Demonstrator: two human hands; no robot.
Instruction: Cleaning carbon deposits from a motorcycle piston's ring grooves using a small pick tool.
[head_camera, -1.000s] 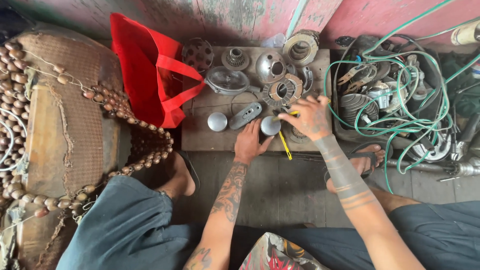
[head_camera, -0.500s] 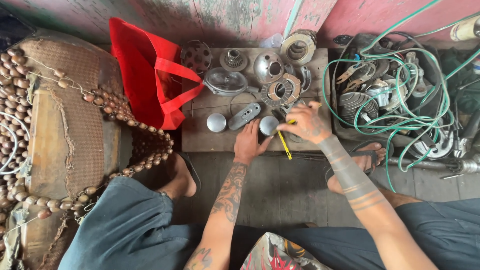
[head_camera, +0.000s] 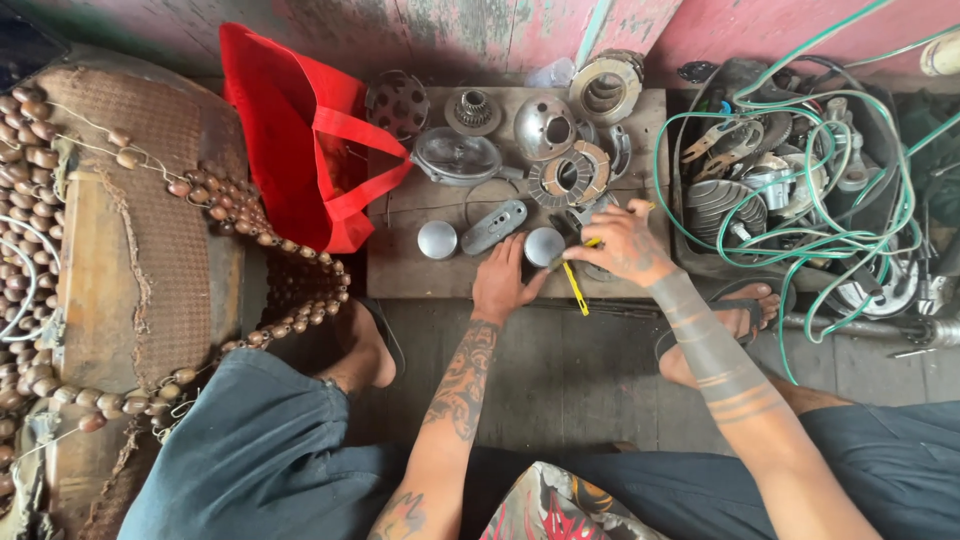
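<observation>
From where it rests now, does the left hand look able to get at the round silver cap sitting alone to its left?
Probably yes. The left hand lies flat on the wooden board, and the round silver cap sits close beside it with bare board between them and nothing in the way.

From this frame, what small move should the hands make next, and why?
Probably press the yellow-handled tool down onto the round metal cap: the right hand grips the tool with its tip at the cap, and the left hand steadies the cap on the wooden board.
</observation>
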